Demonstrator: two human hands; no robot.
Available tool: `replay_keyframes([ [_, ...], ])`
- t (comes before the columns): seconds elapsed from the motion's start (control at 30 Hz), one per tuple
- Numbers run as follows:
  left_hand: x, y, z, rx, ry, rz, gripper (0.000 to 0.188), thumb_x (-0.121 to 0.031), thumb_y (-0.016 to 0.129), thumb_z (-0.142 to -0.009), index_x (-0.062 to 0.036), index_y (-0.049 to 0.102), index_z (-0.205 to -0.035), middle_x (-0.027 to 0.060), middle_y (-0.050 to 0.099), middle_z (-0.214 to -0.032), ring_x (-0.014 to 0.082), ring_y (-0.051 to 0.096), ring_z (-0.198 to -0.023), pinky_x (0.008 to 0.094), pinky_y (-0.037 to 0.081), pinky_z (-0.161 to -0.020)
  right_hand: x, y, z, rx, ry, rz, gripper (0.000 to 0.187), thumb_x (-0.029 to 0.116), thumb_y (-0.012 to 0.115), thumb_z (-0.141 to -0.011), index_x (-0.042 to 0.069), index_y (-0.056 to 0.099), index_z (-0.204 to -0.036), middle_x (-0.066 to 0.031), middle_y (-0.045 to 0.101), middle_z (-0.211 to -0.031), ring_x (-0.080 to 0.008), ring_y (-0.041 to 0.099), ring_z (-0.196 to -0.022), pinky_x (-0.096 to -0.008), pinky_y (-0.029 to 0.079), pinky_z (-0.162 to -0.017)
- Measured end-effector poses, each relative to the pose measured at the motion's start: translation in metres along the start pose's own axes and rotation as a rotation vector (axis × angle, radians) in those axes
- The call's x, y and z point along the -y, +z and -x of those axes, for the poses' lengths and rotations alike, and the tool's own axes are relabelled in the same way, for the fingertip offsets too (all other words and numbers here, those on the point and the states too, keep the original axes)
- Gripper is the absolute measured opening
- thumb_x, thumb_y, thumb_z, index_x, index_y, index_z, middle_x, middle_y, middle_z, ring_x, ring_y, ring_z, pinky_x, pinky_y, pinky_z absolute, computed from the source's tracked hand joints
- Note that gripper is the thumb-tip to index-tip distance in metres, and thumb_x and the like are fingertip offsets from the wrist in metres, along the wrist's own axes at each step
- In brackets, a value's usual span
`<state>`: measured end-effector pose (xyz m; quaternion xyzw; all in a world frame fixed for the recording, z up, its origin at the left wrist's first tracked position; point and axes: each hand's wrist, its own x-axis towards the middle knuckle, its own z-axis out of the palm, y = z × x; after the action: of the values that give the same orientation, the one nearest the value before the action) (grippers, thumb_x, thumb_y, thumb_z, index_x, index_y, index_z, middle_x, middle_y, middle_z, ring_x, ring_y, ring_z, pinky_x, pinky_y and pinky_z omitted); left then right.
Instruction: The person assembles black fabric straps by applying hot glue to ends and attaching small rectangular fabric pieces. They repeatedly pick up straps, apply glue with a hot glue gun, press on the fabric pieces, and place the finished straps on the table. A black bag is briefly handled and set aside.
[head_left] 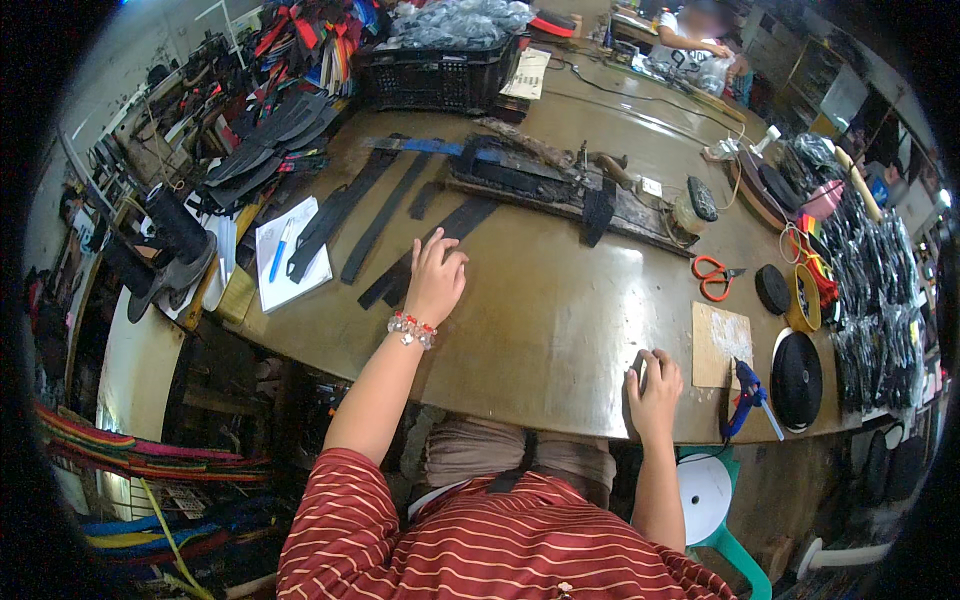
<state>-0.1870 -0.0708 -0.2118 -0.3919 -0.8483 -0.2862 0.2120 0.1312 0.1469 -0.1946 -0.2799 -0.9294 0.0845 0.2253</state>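
My left hand (437,277), with a beaded bracelet (412,330) at its wrist, reaches over the brown table (540,310). Its fingers are spread, and nothing shows in them. Just beyond them lies a black strap (470,222), partly covered by the hand. More black straps (385,218) stretch away to its left. My right hand (655,388) rests near the table's front edge with its fingers apart and slightly bent, holding nothing that I can see. To its right are a piece of cardboard (708,345) with whitish residue and a blue glue gun (742,402).
Orange-handled scissors (712,278), a yellow tape roll (803,298) and a large black roll (798,380) sit at the right. A long dark board (560,200) crosses the middle. Left are a paper pad (305,265) and blue pen (279,255). A person (690,45) works far back.
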Motion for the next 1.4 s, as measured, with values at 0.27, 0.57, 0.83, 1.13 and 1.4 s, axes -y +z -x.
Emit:
replay_keyframes([
  [0.27,-0.008,-0.008,-0.001,-0.014,0.026,0.066,0.014,-0.009,0.060,-0.082,-0.0068,0.064,-0.096,0.0110,0.056,-0.113,0.0322,0.047,-0.122,0.0506,0.033,-0.105,0.004,-0.004,0.000,0.037,0.034,-0.018,0.038,0.018,0.065,-0.082,0.007,0.056,-0.118,-0.0174,0.050,-0.123,-0.0354,0.045,-0.116,-0.0468,0.032,-0.101],
  [0.57,0.070,-0.074,-0.012,0.063,-0.371,-0.225,0.028,-0.010,0.064,-0.080,-0.0037,0.060,-0.107,0.0186,0.059,-0.109,0.0365,0.056,-0.103,0.0425,0.046,-0.090,-0.003,-0.007,-0.020,0.068,0.062,-0.045,0.024,0.015,0.068,-0.080,0.009,0.060,-0.103,-0.0154,0.052,-0.106,-0.0343,0.049,-0.100,-0.0443,0.039,-0.087],
  [0.83,0.101,-0.101,0.010,0.119,-0.580,-0.075,0.043,-0.008,0.070,-0.076,-0.0024,0.053,-0.115,0.0215,0.060,-0.106,0.0383,0.059,-0.098,0.0443,0.049,-0.084,-0.008,0.007,-0.020,-0.055,0.029,-0.040,0.023,0.014,0.067,-0.080,0.009,0.060,-0.100,-0.0154,0.053,-0.102,-0.0345,0.049,-0.098,-0.0440,0.039,-0.086],
  [1.13,0.116,-0.111,0.021,-0.157,-0.511,-0.033,0.017,-0.005,0.058,-0.083,-0.0003,0.059,-0.099,0.0197,0.064,-0.096,0.0370,0.061,-0.093,0.0443,0.048,-0.083,-0.007,0.004,-0.018,-0.048,0.013,-0.049,0.024,0.014,0.068,-0.079,0.008,0.061,-0.102,-0.0147,0.053,-0.102,-0.0334,0.049,-0.099,-0.0439,0.039,-0.088],
  [1.4,0.110,-0.087,0.021,0.083,-0.438,-0.221,0.035,-0.011,0.073,-0.072,-0.0029,0.056,-0.101,0.0187,0.061,-0.094,0.0378,0.059,-0.089,0.0447,0.049,-0.080,-0.008,0.004,-0.018,-0.053,0.025,-0.072,0.024,0.014,0.068,-0.079,0.007,0.062,-0.102,-0.0143,0.053,-0.103,-0.0330,0.048,-0.100,-0.0432,0.039,-0.089],
])
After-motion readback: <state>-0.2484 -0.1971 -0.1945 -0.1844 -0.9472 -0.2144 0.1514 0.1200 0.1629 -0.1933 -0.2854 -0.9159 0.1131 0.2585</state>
